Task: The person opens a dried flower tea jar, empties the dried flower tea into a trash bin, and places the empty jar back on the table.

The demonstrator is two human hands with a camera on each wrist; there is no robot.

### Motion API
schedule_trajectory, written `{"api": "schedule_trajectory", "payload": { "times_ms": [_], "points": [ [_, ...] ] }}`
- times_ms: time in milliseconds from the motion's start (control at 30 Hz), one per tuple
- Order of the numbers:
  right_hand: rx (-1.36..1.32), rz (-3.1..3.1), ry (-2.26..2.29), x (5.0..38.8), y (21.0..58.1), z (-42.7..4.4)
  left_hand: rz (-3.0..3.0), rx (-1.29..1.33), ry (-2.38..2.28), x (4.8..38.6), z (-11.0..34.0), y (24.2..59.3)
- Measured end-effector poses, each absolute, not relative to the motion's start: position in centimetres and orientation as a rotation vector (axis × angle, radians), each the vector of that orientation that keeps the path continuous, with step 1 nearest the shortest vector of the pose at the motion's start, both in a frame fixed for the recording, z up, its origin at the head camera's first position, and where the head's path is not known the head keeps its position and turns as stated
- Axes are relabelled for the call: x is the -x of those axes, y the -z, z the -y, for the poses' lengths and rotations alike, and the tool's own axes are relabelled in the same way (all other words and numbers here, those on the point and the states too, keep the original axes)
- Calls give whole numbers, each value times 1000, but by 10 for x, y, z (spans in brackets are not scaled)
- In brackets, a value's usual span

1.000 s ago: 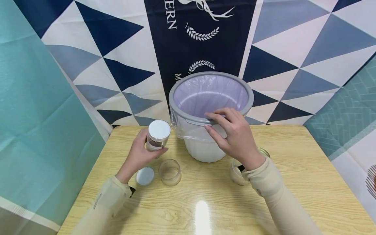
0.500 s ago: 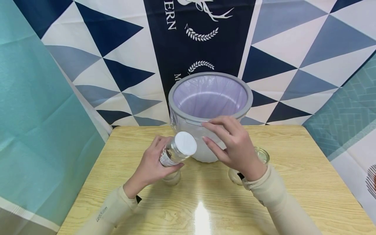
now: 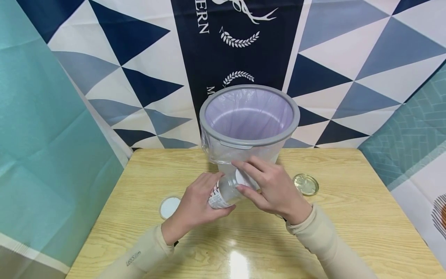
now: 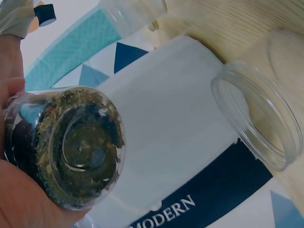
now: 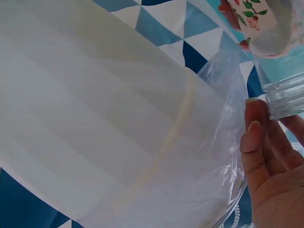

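My left hand [image 3: 195,199] grips a clear, labelled jar [image 3: 224,190] around its side, holding it tilted above the table in front of the bin. Dried, leafy bits show through the jar's base [image 4: 85,147] in the left wrist view. My right hand [image 3: 278,188] reaches to the other end of the jar, thumb and forefinger on either side of its white lid [image 3: 244,178]. The right wrist view shows those fingertips [image 5: 255,107] against the jar's ridged end [image 5: 287,102].
Behind the hands stands a white bin [image 3: 240,143] with a grey rim and a clear liner. A round white-topped piece [image 3: 169,207] lies left, a gold-rimmed lid [image 3: 306,184] right. An open clear jar [image 4: 256,116] and another clear container [image 4: 135,16] show in the left wrist view.
My left hand has carried the jar rightward and down, tilting its lid to the right. My right hand has dropped from the bin's rim to the lid.
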State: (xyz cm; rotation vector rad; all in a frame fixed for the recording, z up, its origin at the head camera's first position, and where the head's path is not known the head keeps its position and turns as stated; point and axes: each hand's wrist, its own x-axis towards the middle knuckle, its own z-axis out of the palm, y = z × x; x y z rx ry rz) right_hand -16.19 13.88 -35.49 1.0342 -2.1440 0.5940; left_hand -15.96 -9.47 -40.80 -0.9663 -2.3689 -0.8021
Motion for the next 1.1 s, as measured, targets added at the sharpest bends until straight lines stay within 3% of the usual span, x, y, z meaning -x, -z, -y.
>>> {"api": "schedule_trajectory", "payload": {
  "times_ms": [500, 1100],
  "points": [
    [-815, 2332, -629, 155, 374, -132, 2440, 922, 643, 153, 79, 412],
    [-997, 2041, -654, 163, 385, -138, 2394, 1201, 730, 157, 81, 410]
  ]
}}
